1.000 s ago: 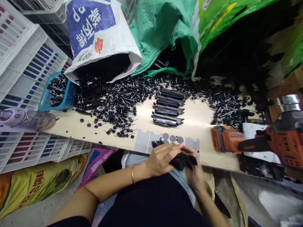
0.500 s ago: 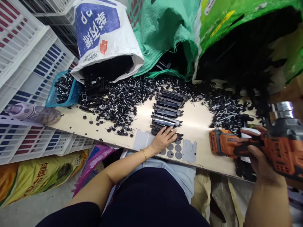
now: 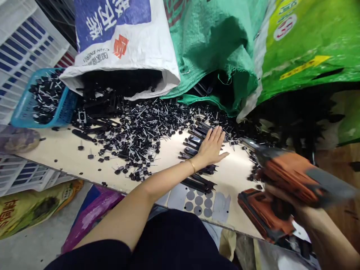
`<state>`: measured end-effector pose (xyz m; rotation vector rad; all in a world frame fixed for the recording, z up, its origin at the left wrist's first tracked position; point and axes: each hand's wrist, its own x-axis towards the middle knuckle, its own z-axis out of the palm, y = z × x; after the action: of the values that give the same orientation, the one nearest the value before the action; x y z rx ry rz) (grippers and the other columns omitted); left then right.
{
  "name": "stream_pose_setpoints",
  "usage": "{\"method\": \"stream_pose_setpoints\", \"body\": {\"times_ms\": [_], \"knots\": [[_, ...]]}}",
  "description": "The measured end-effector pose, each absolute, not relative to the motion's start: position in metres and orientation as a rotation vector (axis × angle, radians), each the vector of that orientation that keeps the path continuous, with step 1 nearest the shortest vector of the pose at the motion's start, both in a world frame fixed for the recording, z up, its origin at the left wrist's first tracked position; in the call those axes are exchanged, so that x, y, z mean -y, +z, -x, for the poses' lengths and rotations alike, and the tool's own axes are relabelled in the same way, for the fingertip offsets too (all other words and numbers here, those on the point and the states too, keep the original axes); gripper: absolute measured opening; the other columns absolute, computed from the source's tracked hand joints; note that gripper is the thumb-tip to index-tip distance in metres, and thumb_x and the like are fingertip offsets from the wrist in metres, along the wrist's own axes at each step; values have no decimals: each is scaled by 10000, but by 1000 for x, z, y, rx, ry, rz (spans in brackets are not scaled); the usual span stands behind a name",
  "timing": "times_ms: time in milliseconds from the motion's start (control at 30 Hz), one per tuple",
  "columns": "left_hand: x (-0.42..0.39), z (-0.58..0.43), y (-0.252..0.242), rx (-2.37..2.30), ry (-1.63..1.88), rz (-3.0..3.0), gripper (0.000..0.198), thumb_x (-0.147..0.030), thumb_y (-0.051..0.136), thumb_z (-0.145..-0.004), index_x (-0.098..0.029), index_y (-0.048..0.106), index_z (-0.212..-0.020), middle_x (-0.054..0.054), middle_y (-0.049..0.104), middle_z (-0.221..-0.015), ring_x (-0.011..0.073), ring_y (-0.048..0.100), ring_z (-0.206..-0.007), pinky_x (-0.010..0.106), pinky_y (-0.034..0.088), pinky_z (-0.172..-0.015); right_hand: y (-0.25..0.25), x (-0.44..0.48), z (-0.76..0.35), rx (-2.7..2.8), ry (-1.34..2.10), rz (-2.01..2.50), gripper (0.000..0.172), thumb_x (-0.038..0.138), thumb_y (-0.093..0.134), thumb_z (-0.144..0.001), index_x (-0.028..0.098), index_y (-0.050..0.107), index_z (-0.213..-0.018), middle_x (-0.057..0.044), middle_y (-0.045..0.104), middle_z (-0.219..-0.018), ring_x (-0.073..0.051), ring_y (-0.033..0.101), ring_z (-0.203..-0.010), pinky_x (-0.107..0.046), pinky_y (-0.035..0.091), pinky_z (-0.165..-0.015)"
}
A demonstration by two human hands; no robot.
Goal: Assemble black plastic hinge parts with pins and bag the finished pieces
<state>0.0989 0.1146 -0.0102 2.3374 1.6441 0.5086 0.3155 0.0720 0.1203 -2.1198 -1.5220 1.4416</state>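
My left hand [image 3: 211, 148] lies flat with its fingers stretched out over a row of long black plastic parts [image 3: 194, 140], covering the middle of several of them. The nearest black part [image 3: 199, 183] lies below my wrist, close to the table's front edge. At the right, my right hand [image 3: 287, 200] is wrapped round the handle of an orange and black cordless drill [image 3: 298, 172], blurred by motion. Its front end points left toward the row, and its battery [image 3: 266, 213] hangs low near the table edge.
Loose small black pieces with metal pins [image 3: 140, 131] are heaped along the table [image 3: 165, 150]. A blue basket [image 3: 60, 108] holds more. Behind stand a white sack [image 3: 152, 45], a green sack [image 3: 202, 41] and a bright green bag [image 3: 306, 56]. White crates [image 3: 28, 41] are at left.
My left hand has moved from the nearest part farther up the row. My right hand has swung the drill leftward, its front now toward the row. The view has shifted too.
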Motion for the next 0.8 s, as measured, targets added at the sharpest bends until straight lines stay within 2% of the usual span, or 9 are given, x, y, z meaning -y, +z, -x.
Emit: {"method": "stream_pose_setpoints", "body": {"times_ms": [33, 100, 167, 233, 367, 533, 667, 800], "knots": [[-129, -102, -17, -1672, 487, -2308, 833, -579, 471, -862, 41, 325, -1398, 267, 249, -1509, 346, 198, -1429, 478, 149, -1174, 120, -90, -296, 1502, 1562, 2026, 375, 536, 719, -607, 322, 606, -892, -21, 548, -580, -202, 532, -481, -346, 455, -422], [-142, -106, -32, -1675, 466, -2275, 831, -622, 463, -846, 68, 441, -1308, 292, 395, -1419, 358, 312, -1376, 474, 173, -1164, 116, -123, -257, 1506, 1749, 1932, 374, 466, 756, -569, 235, 606, -823, 2, 538, -533, -139, 476, -440, -284, 422, -413], [-141, -107, -41, -1643, 472, -2260, 742, -620, 454, -851, 39, 563, -1174, 273, 557, -1256, 351, 434, -1283, 476, 210, -1143, 111, -150, -223, 1536, 1848, 1923, 349, 401, 755, -539, 183, 580, -748, 17, 511, -470, -105, 439, -408, -240, 378, -392], [-135, -107, -44, -1625, 474, -2230, 654, -602, 455, -863, -9, 614, -1090, 232, 628, -1130, 331, 509, -1192, 471, 273, -1100, 105, -171, -200, 1611, 1884, 1947, 294, 334, 728, -521, 166, 549, -684, 27, 491, -426, -94, 428, -379, -219, 354, -370], [-130, -105, -39, -1611, 436, -2191, 579, -557, 413, -907, -40, 616, -1069, 196, 645, -1062, 300, 567, -1051, 429, 389, -968, 101, -198, -179, 1828, 1922, 1927, 184, 241, 657, -512, 166, 515, -602, 41, 479, -413, -80, 411, -345, -199, 331, -330], [-131, -108, -38, -1627, 454, -2174, 477, -474, 455, -914, -49, 618, -1057, 190, 644, -1073, 303, 535, -1090, 428, 366, -987, 101, -214, -165, 2074, 1844, 1945, 129, 149, 614, -510, 165, 503, -575, 67, 425, -377, -63, 381, -320, -172, 286, -298], [-130, -110, -39, -1638, 454, -2143, 485, -466, 481, -903, -38, 622, -1083, 203, 623, -1151, 318, 499, -1172, 447, 321, -1056, 108, -209, -159, 2152, 1834, 1903, 146, 144, 623, -554, 149, 548, -680, 62, 461, -413, -74, 423, -348, -179, 345, -325], [-126, -110, -40, -1586, 532, -2029, 344, -361, 455, -918, -127, 651, -1076, 143, 659, -1110, 282, 575, -1089, 404, 447, -931, 122, -190, -164, 2066, 1928, 1958, 124, 185, 640, -580, 147, 546, -651, 46, 476, -409, -79, 435, -350, -174, 341, -316]]}}
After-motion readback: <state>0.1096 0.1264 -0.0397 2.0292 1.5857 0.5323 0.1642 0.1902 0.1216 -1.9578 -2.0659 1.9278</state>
